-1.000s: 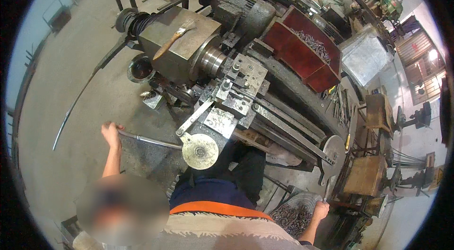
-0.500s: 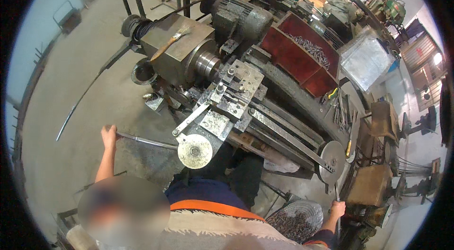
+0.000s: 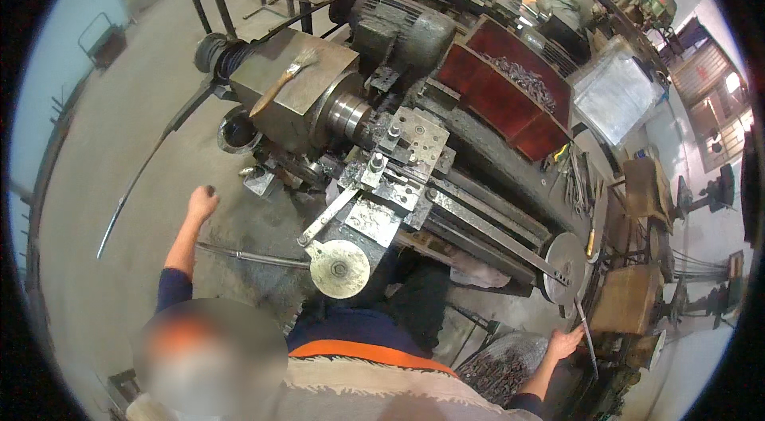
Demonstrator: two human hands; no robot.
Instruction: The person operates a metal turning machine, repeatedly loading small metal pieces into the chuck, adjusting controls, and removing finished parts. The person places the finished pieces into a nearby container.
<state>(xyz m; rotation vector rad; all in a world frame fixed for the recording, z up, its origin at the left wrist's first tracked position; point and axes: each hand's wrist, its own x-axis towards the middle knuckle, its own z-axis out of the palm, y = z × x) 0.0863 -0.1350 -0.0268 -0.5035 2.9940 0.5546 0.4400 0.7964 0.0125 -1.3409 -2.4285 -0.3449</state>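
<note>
My left hand [image 3: 204,203] is up off the left lever [image 3: 251,257], its fingers curled. A small dark spot shows at the fingers; what they hold, if anything, I cannot make out. That lever runs from a round metal disc [image 3: 339,268] at the front of the lathe. On the right, my right hand [image 3: 564,342] has its fingers stretched out against the right lever [image 3: 587,337], not wrapped round it. This lever hangs below a second round plate [image 3: 564,268]. Between them sits the metal tool slide [image 3: 398,174], facing the shiny spindle [image 3: 349,114].
A wooden-handled brush [image 3: 283,85] lies on the headstock. Behind the slide stands a dark red tray [image 3: 498,106] of small metal parts. Hand tools [image 3: 575,182] lie to its right. A basket of dark parts [image 3: 502,365] is beside my right forearm. A long thin rod [image 3: 139,170] juts out left.
My left hand has let go of the left lever and moved forward and slightly right. My right hand has loosened from its grip, and the right lever has tilted.
</note>
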